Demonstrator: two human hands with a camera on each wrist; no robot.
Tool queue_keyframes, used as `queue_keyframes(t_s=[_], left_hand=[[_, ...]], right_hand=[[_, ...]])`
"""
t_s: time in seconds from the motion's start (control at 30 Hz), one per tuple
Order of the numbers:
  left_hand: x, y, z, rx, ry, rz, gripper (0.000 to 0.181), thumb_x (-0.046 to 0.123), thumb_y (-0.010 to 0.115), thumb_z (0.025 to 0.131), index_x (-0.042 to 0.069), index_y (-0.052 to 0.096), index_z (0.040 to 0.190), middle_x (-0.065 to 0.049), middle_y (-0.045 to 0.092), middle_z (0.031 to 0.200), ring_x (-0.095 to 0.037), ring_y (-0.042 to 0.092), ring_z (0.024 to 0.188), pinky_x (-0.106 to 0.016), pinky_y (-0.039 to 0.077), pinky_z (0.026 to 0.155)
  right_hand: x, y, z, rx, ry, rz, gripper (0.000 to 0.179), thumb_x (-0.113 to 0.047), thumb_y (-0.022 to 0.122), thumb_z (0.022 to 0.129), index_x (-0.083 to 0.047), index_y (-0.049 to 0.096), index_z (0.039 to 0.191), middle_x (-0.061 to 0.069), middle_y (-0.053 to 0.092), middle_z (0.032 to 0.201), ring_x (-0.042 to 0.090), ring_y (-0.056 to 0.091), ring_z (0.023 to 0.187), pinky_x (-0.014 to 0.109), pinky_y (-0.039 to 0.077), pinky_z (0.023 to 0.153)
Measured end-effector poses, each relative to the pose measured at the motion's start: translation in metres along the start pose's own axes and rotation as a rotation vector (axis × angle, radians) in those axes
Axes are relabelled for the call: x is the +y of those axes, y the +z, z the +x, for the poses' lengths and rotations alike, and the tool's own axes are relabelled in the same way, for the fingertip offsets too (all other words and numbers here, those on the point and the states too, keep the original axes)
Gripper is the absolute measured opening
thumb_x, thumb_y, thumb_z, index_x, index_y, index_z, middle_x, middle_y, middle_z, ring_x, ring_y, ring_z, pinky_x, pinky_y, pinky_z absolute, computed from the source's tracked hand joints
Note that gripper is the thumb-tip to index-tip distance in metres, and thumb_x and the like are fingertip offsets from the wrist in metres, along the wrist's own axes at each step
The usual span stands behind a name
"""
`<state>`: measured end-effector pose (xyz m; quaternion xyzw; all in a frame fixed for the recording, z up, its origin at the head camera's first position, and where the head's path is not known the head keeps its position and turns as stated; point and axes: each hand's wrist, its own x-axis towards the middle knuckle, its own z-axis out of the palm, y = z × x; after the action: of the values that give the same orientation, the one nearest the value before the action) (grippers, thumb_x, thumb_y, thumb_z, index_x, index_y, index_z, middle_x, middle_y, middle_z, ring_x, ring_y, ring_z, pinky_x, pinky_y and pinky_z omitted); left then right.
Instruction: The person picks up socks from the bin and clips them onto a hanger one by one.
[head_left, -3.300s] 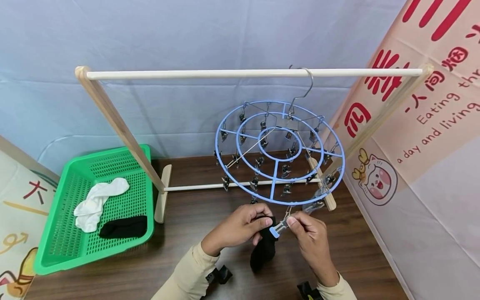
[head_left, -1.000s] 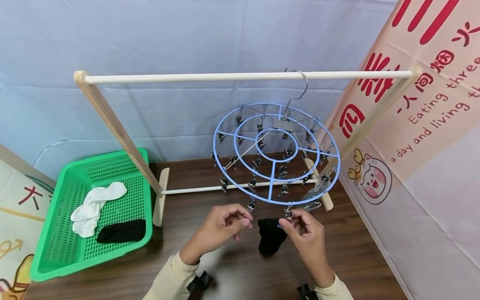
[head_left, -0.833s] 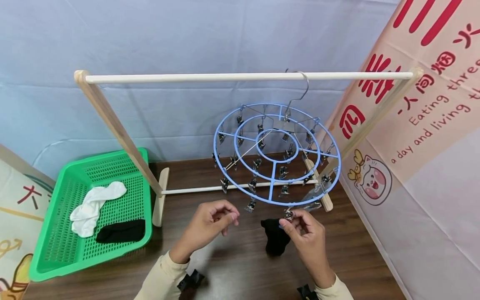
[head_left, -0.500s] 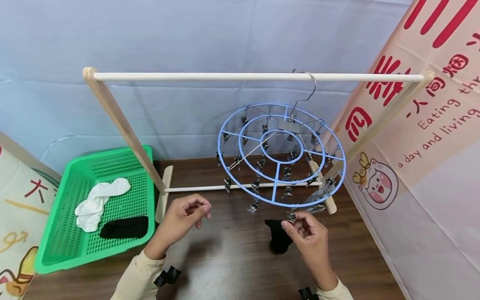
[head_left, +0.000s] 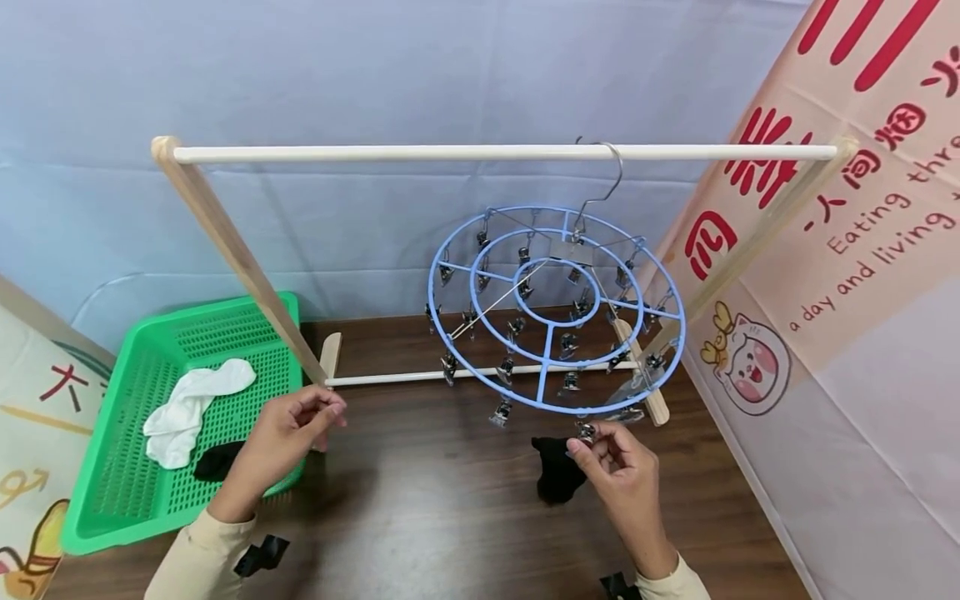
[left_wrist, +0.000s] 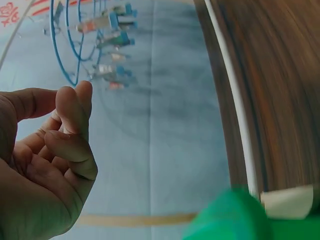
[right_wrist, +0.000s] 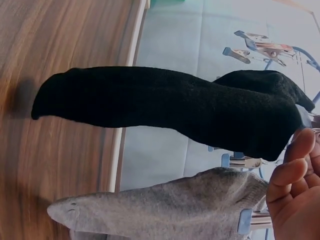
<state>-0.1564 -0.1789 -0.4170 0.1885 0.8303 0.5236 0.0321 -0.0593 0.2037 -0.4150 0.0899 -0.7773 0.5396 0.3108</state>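
Observation:
My right hand (head_left: 626,475) pinches a metal clip (head_left: 585,432) at the front edge of the round blue hanger (head_left: 546,358). From that clip hangs a black sock (head_left: 557,475), stretched out full length in the right wrist view. Beside it there, a grey sock (right_wrist: 165,210) hangs from another clip. Over the right rim of the green basket (head_left: 135,537) is my left hand (head_left: 277,433), its fingers loosely bent around nothing. It partly covers a second black sock (head_left: 216,461) in the basket, where a white sock (head_left: 176,433) lies too.
The hanger hooks over the white rail (head_left: 375,154) of a wooden stand. One slanted wooden leg (head_left: 240,254) rises beside the basket. Several other clips dangle from the blue rings. A printed cloth panel (head_left: 862,317) borders the right side of the brown tabletop (head_left: 420,517).
My left hand has let go of the black sock and moved left to the basket. The sock now hangs from the clip, which my right hand keeps pinching.

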Motion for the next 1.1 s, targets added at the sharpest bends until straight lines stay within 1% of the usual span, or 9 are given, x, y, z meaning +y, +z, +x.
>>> queue_keyframes(t_s=[0.1,0.23,0.37,0.57,0.67,0.83,0.97,1.03,1.1], left_hand=[[-0.005,-0.009,-0.002,0.023,-0.013,0.039,0.008,0.011,0.058,0.098,0.007,0.064,0.098,-0.005,0.066,0.083,-0.022,0.057,0.054,-0.033,0.05,0.053],[-0.01,-0.021,-0.004,0.073,-0.089,0.106,0.012,0.013,0.057,0.098,0.005,0.062,0.106,-0.009,0.065,0.091,-0.023,0.059,0.056,-0.033,0.049,0.054],[-0.018,-0.033,-0.004,0.119,-0.15,0.133,0.024,0.017,0.055,0.1,0.0,0.058,0.117,-0.017,0.061,0.1,-0.021,0.061,0.057,-0.031,0.05,0.057],[-0.034,-0.051,-0.001,0.197,-0.156,0.194,0.026,0.018,0.054,0.1,-0.001,0.058,0.118,-0.019,0.061,0.102,-0.016,0.062,0.056,-0.028,0.049,0.056],[-0.044,-0.06,0.003,0.213,-0.167,0.227,0.025,0.017,0.054,0.1,-0.001,0.058,0.117,-0.02,0.062,0.102,-0.014,0.062,0.057,-0.029,0.049,0.056],[-0.057,-0.078,0.011,0.204,-0.203,0.295,0.029,0.022,0.053,0.101,-0.001,0.06,0.117,-0.021,0.063,0.103,-0.011,0.063,0.06,-0.029,0.048,0.057],[-0.065,-0.091,0.018,0.203,-0.272,0.343,0.031,0.022,0.053,0.101,-0.002,0.061,0.118,-0.024,0.062,0.107,-0.003,0.061,0.065,-0.03,0.049,0.056],[-0.069,-0.096,0.021,0.168,-0.313,0.354,0.033,0.022,0.053,0.1,-0.004,0.059,0.119,-0.025,0.061,0.11,-0.002,0.06,0.069,-0.03,0.05,0.058],[-0.073,-0.101,0.026,0.109,-0.346,0.348,0.035,0.024,0.053,0.1,-0.005,0.058,0.12,-0.026,0.06,0.111,-0.004,0.059,0.074,-0.031,0.051,0.061]], right_hand=[[0.0,-0.002,0.0,0.009,0.0,-0.022,0.022,0.023,0.07,0.07,0.007,0.06,0.081,0.002,0.049,0.059,0.005,0.039,0.049,0.025,0.03,0.04],[0.0,-0.003,0.0,0.03,-0.007,-0.066,0.021,0.021,0.071,0.07,0.006,0.06,0.08,0.002,0.049,0.058,0.005,0.039,0.048,0.024,0.03,0.04],[0.0,-0.003,-0.001,0.049,0.015,-0.111,0.02,0.02,0.071,0.07,0.006,0.061,0.08,0.001,0.049,0.057,0.005,0.039,0.048,0.024,0.032,0.041],[0.002,-0.005,-0.002,0.046,0.077,-0.157,0.017,0.017,0.072,0.074,0.005,0.063,0.081,0.002,0.049,0.058,0.005,0.041,0.05,0.021,0.034,0.042],[0.003,-0.005,-0.002,0.056,0.057,-0.154,0.017,0.018,0.071,0.073,0.005,0.064,0.081,0.001,0.049,0.059,0.006,0.04,0.05,0.022,0.033,0.042],[0.004,-0.005,-0.002,0.074,0.023,-0.144,0.018,0.02,0.07,0.072,0.006,0.063,0.081,0.001,0.048,0.059,0.006,0.04,0.049,0.024,0.032,0.041],[0.004,-0.006,-0.003,0.08,0.032,-0.154,0.018,0.019,0.071,0.072,0.007,0.063,0.082,0.0,0.047,0.058,0.005,0.039,0.049,0.024,0.031,0.04],[0.004,-0.006,-0.004,0.083,0.042,-0.157,0.018,0.019,0.071,0.072,0.007,0.063,0.082,-0.001,0.046,0.057,0.005,0.039,0.049,0.024,0.031,0.04],[0.004,-0.006,-0.004,0.084,0.052,-0.162,0.018,0.019,0.071,0.072,0.006,0.063,0.082,-0.001,0.044,0.056,0.005,0.038,0.048,0.024,0.03,0.04]])
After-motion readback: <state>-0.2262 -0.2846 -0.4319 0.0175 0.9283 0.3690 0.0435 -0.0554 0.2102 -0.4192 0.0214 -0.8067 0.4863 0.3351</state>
